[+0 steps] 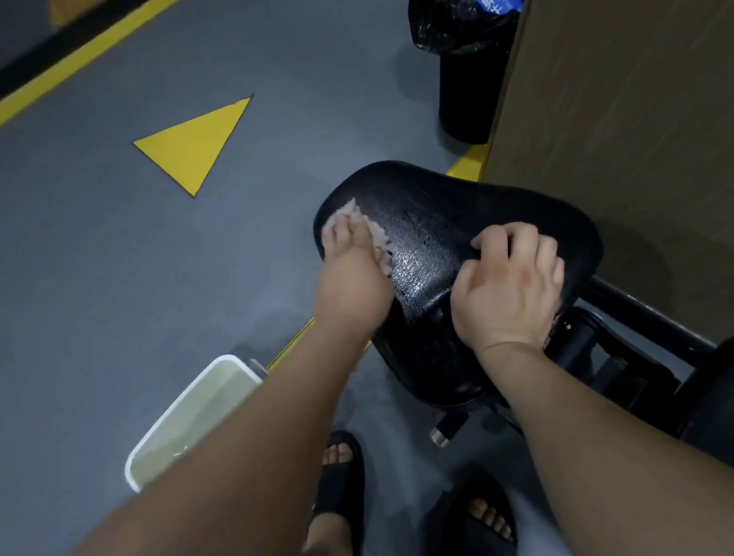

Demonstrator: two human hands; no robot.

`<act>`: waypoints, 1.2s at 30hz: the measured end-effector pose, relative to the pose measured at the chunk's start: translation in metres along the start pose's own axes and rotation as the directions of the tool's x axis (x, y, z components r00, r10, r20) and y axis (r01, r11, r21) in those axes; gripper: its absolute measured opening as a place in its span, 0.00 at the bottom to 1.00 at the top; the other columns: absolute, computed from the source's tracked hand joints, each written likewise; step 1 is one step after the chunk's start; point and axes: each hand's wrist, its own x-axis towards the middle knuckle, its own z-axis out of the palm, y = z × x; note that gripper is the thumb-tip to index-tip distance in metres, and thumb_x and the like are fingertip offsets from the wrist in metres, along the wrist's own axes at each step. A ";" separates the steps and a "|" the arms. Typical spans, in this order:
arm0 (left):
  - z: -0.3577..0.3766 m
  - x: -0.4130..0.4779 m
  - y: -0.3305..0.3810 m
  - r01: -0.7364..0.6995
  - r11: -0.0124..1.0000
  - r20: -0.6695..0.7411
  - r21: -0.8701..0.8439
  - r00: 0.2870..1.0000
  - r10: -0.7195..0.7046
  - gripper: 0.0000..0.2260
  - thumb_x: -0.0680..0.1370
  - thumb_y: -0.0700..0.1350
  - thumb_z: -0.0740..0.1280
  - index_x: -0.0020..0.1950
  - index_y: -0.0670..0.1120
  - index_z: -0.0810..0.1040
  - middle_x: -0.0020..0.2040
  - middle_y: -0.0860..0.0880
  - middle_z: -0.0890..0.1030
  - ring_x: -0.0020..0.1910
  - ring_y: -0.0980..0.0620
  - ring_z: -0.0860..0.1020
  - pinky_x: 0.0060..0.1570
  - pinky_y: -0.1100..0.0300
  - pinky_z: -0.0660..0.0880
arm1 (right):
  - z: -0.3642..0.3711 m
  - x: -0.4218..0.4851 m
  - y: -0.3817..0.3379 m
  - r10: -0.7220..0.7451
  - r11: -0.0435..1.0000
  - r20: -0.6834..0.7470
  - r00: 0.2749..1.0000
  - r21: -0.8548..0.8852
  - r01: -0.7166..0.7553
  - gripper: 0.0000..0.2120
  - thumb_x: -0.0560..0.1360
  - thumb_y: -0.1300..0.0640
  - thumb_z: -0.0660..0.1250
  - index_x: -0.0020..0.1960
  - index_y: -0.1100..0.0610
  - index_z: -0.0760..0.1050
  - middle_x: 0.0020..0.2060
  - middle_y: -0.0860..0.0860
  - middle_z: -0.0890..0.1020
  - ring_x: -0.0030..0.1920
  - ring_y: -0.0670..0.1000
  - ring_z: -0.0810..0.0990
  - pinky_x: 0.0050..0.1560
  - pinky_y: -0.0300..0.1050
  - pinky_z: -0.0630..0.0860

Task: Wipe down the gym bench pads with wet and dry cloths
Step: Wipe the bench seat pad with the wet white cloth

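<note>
Left hand (352, 279): fingers (334, 236) laid flat and nearly straight, pressing a pale cloth (377, 238) onto the black pad (433, 235). No pinch, just palm weight. The cloth lies under and just past the fingertips, at the pad's far left edge.

Right hand (509, 286): fingers curled over the pad's right edge, bracing it. Cannot tell if anything is tucked under the palm.

Between the two sets of fingers the pad shines with wet beading.

Judgement: the cloth is soft, limp and light, probably soaked, and will bunch unless kept spread under flat fingers. The pad looks firm, cushioned, slick when wet and fixed on its frame. Best steadied by the rim.

Behind the left fingers, beside the forearm: a white basin (213, 373) of water on the grey floor (87, 282). Well beyond the right fingers: a bag-lined bin (463, 89).
</note>
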 end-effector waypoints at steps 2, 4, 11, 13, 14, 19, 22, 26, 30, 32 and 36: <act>0.009 -0.037 0.005 -0.012 0.996 0.001 -0.088 1.000 0.012 0.30 0.83 0.41 0.57 0.82 0.40 0.50 0.83 0.41 0.48 0.82 0.46 0.43 0.75 0.58 0.55 | -0.001 0.000 0.000 0.002 1.000 -0.006 1.000 0.010 -0.001 0.10 0.71 0.57 0.60 0.49 0.55 0.77 0.52 0.56 0.77 0.51 0.61 0.72 0.53 0.55 0.66; 0.015 -0.061 0.007 -0.008 0.990 0.015 -0.144 1.000 0.010 0.28 0.83 0.41 0.56 0.82 0.40 0.50 0.83 0.41 0.48 0.82 0.46 0.44 0.75 0.62 0.52 | 0.000 -0.001 -0.001 -0.002 1.000 -0.016 1.000 0.012 0.002 0.10 0.71 0.57 0.60 0.49 0.55 0.77 0.52 0.56 0.77 0.51 0.61 0.73 0.53 0.55 0.66; -0.001 0.009 -0.010 0.070 0.996 0.047 -0.049 0.997 -0.068 0.27 0.85 0.41 0.54 0.82 0.41 0.47 0.83 0.41 0.44 0.82 0.41 0.42 0.77 0.50 0.54 | 0.000 -0.002 0.000 -0.010 1.000 -0.038 0.999 -0.005 0.009 0.10 0.72 0.57 0.60 0.50 0.55 0.77 0.52 0.56 0.77 0.52 0.61 0.73 0.54 0.53 0.64; -0.008 0.028 -0.016 0.100 0.994 0.072 -0.045 0.993 -0.097 0.26 0.86 0.42 0.51 0.83 0.41 0.47 0.83 0.41 0.43 0.81 0.39 0.41 0.77 0.50 0.51 | 0.000 -0.002 0.000 -0.014 1.000 -0.037 0.999 -0.010 0.014 0.10 0.72 0.57 0.60 0.50 0.55 0.77 0.52 0.56 0.77 0.52 0.61 0.73 0.54 0.53 0.64; -0.010 0.031 -0.017 0.105 0.993 0.073 -0.047 0.992 -0.101 0.26 0.86 0.42 0.51 0.83 0.40 0.46 0.83 0.41 0.44 0.81 0.39 0.41 0.78 0.51 0.49 | 0.001 -0.002 0.001 -0.016 1.000 -0.033 0.999 -0.017 0.015 0.09 0.72 0.57 0.60 0.50 0.55 0.77 0.52 0.56 0.77 0.52 0.61 0.73 0.54 0.53 0.65; 0.002 -0.026 0.002 0.133 0.976 0.052 -0.172 0.991 -0.125 0.28 0.85 0.43 0.55 0.83 0.43 0.47 0.83 0.42 0.43 0.82 0.42 0.49 0.75 0.56 0.54 | 0.002 -0.002 0.000 -0.009 0.999 -0.033 0.999 -0.033 0.008 0.09 0.72 0.57 0.60 0.49 0.55 0.77 0.52 0.56 0.78 0.51 0.61 0.74 0.53 0.53 0.66; 0.013 -0.093 0.018 0.029 0.974 0.000 -0.224 1.000 -0.029 0.29 0.83 0.41 0.58 0.83 0.44 0.52 0.83 0.45 0.48 0.82 0.47 0.50 0.72 0.68 0.52 | 0.002 -0.002 0.000 -0.010 1.000 -0.051 0.999 -0.027 0.008 0.10 0.72 0.58 0.60 0.49 0.56 0.77 0.52 0.56 0.78 0.51 0.61 0.74 0.53 0.54 0.66; 0.023 -0.120 0.018 -0.012 0.979 0.024 -0.202 1.000 0.017 0.30 0.81 0.38 0.60 0.83 0.44 0.53 0.83 0.45 0.49 0.82 0.48 0.46 0.80 0.58 0.50 | 0.003 -0.003 0.000 -0.015 1.000 -0.065 0.998 -0.018 0.014 0.10 0.72 0.58 0.60 0.49 0.56 0.77 0.52 0.57 0.78 0.51 0.62 0.74 0.52 0.55 0.66; 0.010 -0.061 0.001 0.041 0.981 0.089 -0.189 0.996 -0.024 0.30 0.84 0.41 0.57 0.83 0.43 0.48 0.83 0.44 0.45 0.82 0.45 0.46 0.75 0.63 0.49 | 0.004 -0.002 0.000 -0.006 1.000 -0.060 0.998 -0.016 0.005 0.10 0.72 0.58 0.59 0.49 0.56 0.77 0.52 0.57 0.78 0.51 0.62 0.74 0.53 0.54 0.66; -0.002 -0.032 -0.005 0.098 0.983 0.122 -0.153 0.989 -0.080 0.28 0.86 0.44 0.54 0.83 0.42 0.47 0.83 0.41 0.44 0.82 0.41 0.48 0.76 0.55 0.53 | 0.003 -0.003 0.000 -0.009 1.000 -0.061 0.998 -0.012 0.009 0.10 0.72 0.58 0.59 0.50 0.56 0.77 0.52 0.56 0.78 0.52 0.62 0.74 0.54 0.54 0.67; -0.006 -0.033 -0.001 0.094 0.985 0.094 -0.142 0.992 -0.081 0.27 0.85 0.42 0.54 0.83 0.42 0.50 0.83 0.41 0.46 0.82 0.44 0.48 0.76 0.56 0.54 | 0.002 -0.003 0.000 -0.008 1.000 -0.053 0.999 -0.012 0.008 0.10 0.72 0.58 0.59 0.50 0.55 0.77 0.53 0.56 0.78 0.52 0.61 0.74 0.55 0.54 0.67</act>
